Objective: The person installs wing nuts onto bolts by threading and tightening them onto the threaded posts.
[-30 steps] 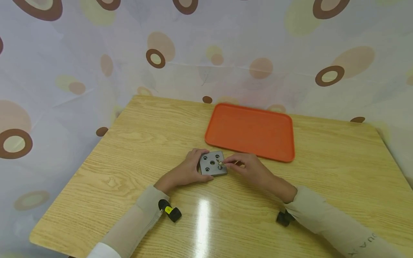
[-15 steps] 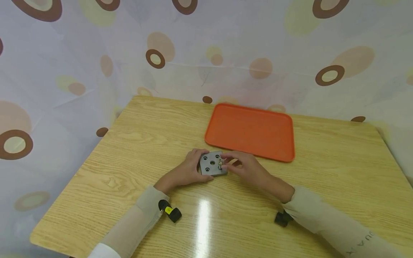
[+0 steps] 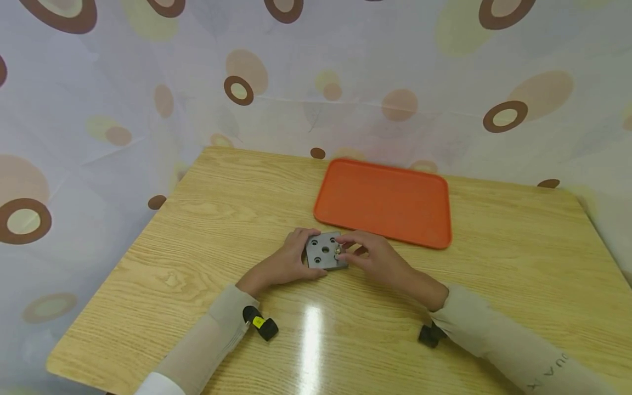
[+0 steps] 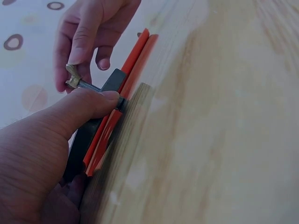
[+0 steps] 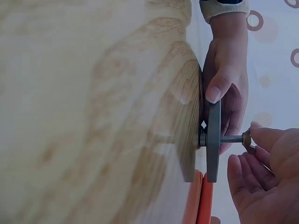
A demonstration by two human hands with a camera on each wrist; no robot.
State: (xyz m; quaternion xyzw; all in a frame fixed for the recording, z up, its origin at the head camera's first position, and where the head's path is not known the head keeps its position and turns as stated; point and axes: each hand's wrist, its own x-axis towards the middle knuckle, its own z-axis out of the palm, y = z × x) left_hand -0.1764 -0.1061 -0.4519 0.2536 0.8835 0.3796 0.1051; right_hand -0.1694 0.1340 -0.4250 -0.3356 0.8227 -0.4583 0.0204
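head view: patterned backdrop, printed with brown rings and pale ovals, fills the upper half of the frame; below it lies a wood-grain table. an orange tray rests right of centre. at the middle of the frame, the grey plate shows several holes in its face; the left hand grips it from the left, thumb on the near edge. wing screw stands in the plate's right part, and the right hand pinches its top. both forearms are sleeved, with black devices at the wrists.

left wrist view: the left thumb crosses the plate, seen edge-on at left of centre; the screw's threaded shaft projects toward the upper left, its brass-coloured wings at the right fingertips.

right wrist view: the plate is edge-on, right of centre, the shaft projecting rightward; right thumb and curled fingers surround the winged head.
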